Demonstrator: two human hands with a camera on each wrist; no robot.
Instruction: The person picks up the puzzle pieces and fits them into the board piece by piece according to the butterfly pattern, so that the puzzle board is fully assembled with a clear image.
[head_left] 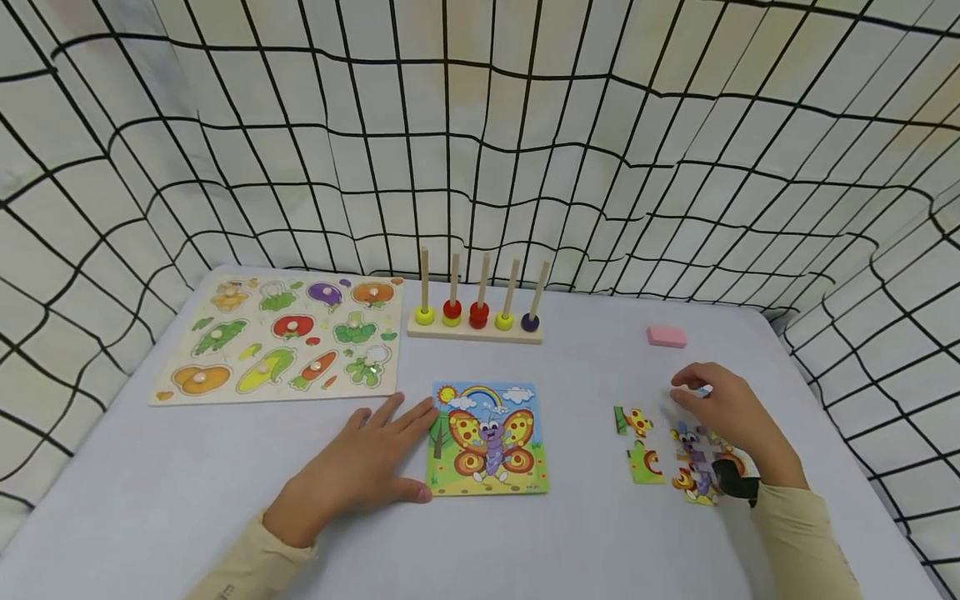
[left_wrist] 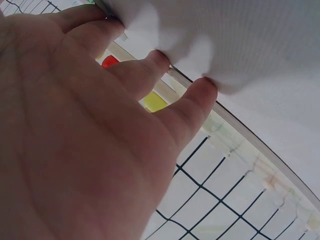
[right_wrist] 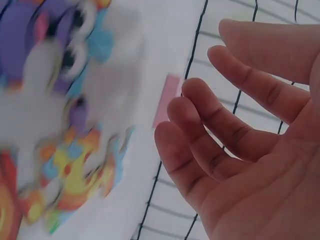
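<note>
My left hand [head_left: 367, 458] lies spread on the table, with its fingertips and thumb at the left edge of a square butterfly picture board [head_left: 491, 439]. In the left wrist view its palm and spaced fingers show. My right hand [head_left: 727, 412] hovers over loose butterfly puzzle pieces [head_left: 645, 464] at the right, its fingers loosely bent. No piece shows between its fingers in the right wrist view, where colourful pieces [right_wrist: 75, 170] lie beside the hand. A small white-blue bit [head_left: 703, 390] shows by the thumb in the head view. The right wrist partly hides some pieces.
A vegetable peg puzzle [head_left: 281, 337] lies at the back left. Beside it stands a wooden peg stand [head_left: 475, 332] with coloured beads on upright rods. A pink block [head_left: 667, 336] sits at the back right. Black netting [head_left: 517, 150] surrounds the white table.
</note>
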